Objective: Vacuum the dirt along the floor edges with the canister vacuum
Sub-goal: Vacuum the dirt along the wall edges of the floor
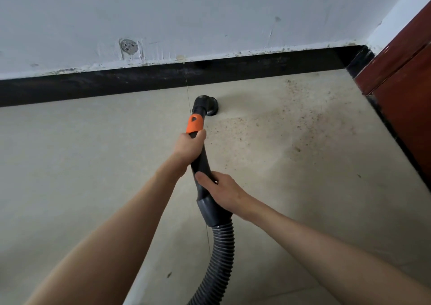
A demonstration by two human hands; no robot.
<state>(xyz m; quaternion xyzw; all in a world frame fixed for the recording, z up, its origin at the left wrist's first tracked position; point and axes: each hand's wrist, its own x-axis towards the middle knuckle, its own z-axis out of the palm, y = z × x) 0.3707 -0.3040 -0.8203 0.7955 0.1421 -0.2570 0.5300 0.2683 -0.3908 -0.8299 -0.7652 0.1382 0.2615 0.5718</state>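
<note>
Fingers of the left hand [190,144] wrap the black vacuum handle [202,162] just below its orange collar [195,123]; fingers of the right hand [221,191] curl round the same handle lower down, above the ribbed hose [220,253]. Nozzle [207,105] rests on the beige floor [81,164] near the black baseboard [116,83], with scattered dirt [268,120] at its 3 o'clock, toward the red-brown door [401,66].

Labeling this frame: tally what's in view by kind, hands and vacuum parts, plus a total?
Hands: 2, left hand and right hand, both gripping the wand
Vacuum wand: 1, black wand with an orange collar
Nozzle: 1, black nozzle down on the floor
Ribbed hose: 1, hose
Total: 5
</note>
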